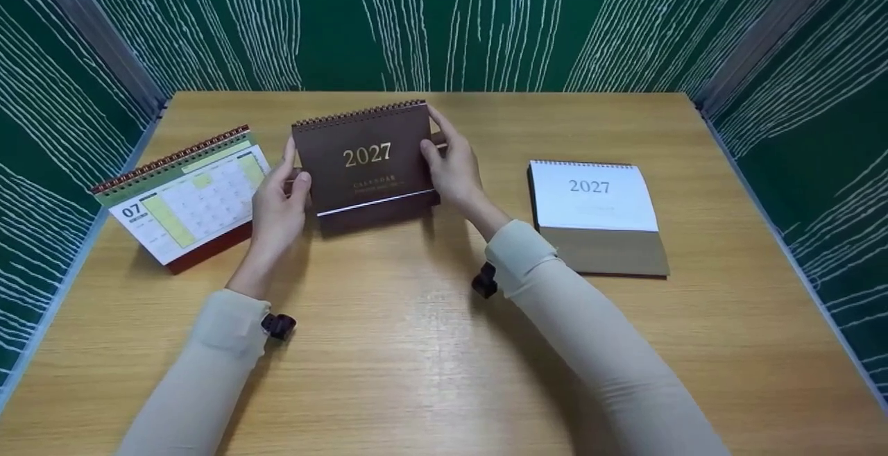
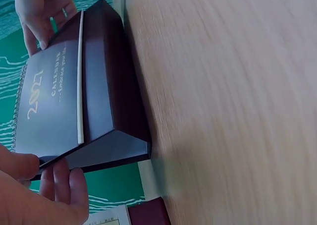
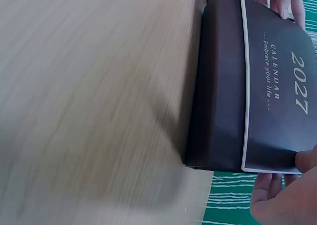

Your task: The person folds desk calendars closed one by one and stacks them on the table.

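A dark brown spiral-bound desk calendar (image 1: 374,164) with gold "2027" lettering is held between both hands near the back of the table. My left hand (image 1: 281,203) grips its left side edge, thumb in front and fingers behind. On the opposite side edge, my right hand (image 1: 456,168) grips it the same way. The left wrist view shows the brown calendar (image 2: 54,96) spread into a tent shape, its lower base folded. In the right wrist view the thumb of my right hand (image 3: 287,195) lies on the cover of the calendar (image 3: 277,86).
Left of the hands stands a green-and-red desk calendar (image 1: 201,196) showing page 07, close to the left forearm. A white-covered 2027 calendar (image 1: 593,199) with a brown base stands to the right. Green walls with white lines border the wooden table (image 1: 388,359).
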Available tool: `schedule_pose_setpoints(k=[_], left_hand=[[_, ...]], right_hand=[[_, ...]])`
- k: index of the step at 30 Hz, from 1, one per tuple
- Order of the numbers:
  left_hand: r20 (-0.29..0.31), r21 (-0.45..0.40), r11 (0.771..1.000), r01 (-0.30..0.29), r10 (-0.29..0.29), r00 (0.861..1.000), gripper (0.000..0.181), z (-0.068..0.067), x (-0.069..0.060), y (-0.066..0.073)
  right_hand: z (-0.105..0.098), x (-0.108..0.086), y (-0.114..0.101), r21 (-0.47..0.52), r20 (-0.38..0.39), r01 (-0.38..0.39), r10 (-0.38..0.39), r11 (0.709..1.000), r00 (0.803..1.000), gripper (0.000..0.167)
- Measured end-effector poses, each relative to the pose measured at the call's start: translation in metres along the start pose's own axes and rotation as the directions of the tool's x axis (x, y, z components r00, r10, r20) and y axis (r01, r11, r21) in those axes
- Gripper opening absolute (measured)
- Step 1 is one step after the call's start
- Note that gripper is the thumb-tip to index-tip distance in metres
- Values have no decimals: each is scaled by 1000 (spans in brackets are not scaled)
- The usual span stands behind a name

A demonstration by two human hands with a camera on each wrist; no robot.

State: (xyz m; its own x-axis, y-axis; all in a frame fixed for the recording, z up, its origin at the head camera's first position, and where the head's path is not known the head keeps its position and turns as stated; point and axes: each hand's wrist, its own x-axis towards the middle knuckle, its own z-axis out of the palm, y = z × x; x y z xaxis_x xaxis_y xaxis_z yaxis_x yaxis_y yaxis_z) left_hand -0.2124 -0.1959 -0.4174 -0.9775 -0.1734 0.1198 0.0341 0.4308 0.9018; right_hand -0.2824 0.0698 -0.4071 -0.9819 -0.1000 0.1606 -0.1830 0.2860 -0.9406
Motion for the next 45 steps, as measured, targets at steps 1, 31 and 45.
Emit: schedule_pose_setpoints(k=[1, 31, 45], left_hand=[[6, 0, 1000, -1, 1, 1000, 61, 1, 0, 1], [321, -140, 988, 72, -23, 947, 60, 60, 15, 36], [395, -172, 982, 76, -2, 919, 68, 63, 16, 32]], right_hand=[[-3, -2, 0, 2, 4, -6, 6, 1000, 1000, 58], [-95, -48, 22, -16, -52, -151, 150, 988, 987, 58], [-104, -47, 30, -12, 3, -119, 119, 993, 993, 61]])
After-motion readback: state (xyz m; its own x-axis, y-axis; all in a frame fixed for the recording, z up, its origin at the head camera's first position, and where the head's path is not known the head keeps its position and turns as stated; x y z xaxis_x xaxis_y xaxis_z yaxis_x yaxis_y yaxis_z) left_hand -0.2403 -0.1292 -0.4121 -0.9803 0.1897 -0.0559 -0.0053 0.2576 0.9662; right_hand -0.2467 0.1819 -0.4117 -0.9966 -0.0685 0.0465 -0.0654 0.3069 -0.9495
